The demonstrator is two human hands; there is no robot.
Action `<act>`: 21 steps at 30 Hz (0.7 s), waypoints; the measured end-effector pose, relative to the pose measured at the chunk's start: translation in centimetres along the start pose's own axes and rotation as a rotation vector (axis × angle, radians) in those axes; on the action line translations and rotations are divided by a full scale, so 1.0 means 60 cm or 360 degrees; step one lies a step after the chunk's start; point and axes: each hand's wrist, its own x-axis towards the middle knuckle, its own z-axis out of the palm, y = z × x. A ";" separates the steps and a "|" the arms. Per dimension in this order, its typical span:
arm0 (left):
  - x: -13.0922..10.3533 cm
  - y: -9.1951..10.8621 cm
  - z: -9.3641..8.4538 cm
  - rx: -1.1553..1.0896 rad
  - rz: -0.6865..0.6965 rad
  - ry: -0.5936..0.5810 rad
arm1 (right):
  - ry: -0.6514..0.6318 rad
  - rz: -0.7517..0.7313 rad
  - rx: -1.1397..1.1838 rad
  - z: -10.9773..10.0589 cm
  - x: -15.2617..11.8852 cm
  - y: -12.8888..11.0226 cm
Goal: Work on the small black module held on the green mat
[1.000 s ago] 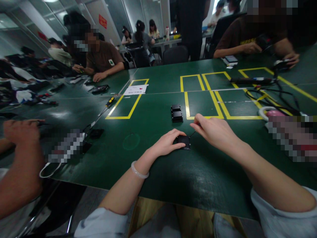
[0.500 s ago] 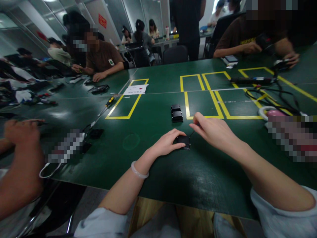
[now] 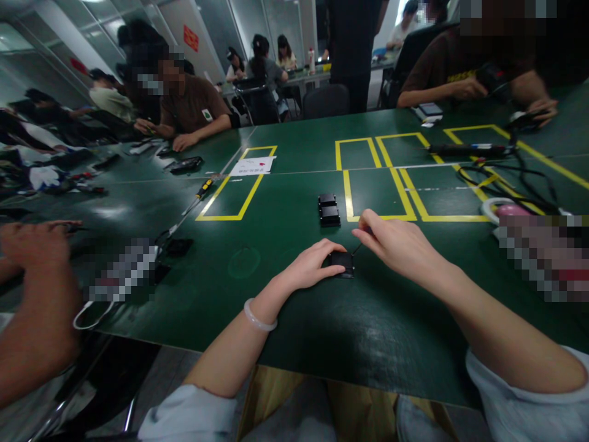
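Note:
My left hand (image 3: 313,265) is closed on a small flat black block (image 3: 342,263), thumb on the near side and fingers on the far side, holding it against the green table. Small shiny points, like screw ends, show along the block's right edge. My right hand (image 3: 391,240) pinches a thin dark rod-shaped tool (image 3: 357,248). Its tip meets the block's upper right corner, and its grip end is hidden in my fingers. Just beyond my hands lie black blocks (image 3: 329,210) of similar look, placed end to end.
Yellow tape outlines (image 3: 380,218) mark the green table (image 3: 294,344). To the left lie a yellow-and-black screwdriver (image 3: 204,189) and a paper sheet (image 3: 253,166). Black cables (image 3: 519,184) and a pink item (image 3: 513,210) are at right. A co-worker's arm (image 3: 37,294) rests at far left; others sit across.
The tool in my right hand has shifted very slightly at the block's corner. My left hand and the block stay in place. The co-worker's hand at far left has moved a little left.

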 end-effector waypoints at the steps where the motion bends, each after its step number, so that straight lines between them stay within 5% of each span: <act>1: 0.000 0.000 0.000 0.0001 -0.0002 0.0000 | -0.0006 -0.0001 -0.0003 0.001 0.000 0.002; 21: 0.000 0.002 -0.001 0.0013 -0.0014 -0.0012 | 0.0019 0.0007 0.0082 -0.002 -0.002 0.000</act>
